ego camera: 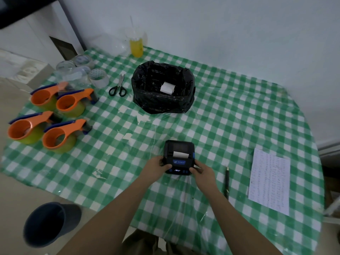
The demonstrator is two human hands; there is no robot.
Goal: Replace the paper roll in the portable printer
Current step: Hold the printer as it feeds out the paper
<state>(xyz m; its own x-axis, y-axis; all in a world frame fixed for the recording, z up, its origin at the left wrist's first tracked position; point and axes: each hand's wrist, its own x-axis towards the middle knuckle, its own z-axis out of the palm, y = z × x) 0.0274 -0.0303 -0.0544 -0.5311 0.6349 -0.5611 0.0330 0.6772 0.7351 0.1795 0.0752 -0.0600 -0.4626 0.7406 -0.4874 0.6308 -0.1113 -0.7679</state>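
A small black portable printer (178,157) with a blue label and a lit display sits on the checked tablecloth (230,116) near the front edge. A short strip of white paper (180,154) sticks out of its slot. My left hand (154,168) grips the printer's left side. My right hand (203,173) holds its right front corner, thumb by the blue buttons. A white paper roll (167,88) lies inside the black-bag-lined bin (162,103) at the back of the table.
Several orange tape dispensers (60,126) stand at the left, clear tape rolls (95,76) and scissors (118,87) behind them. A yellow drink (136,47) stands at the back. A pen (227,183) and a printed sheet (269,181) lie to the right. A grey bucket (49,223) is on the floor.
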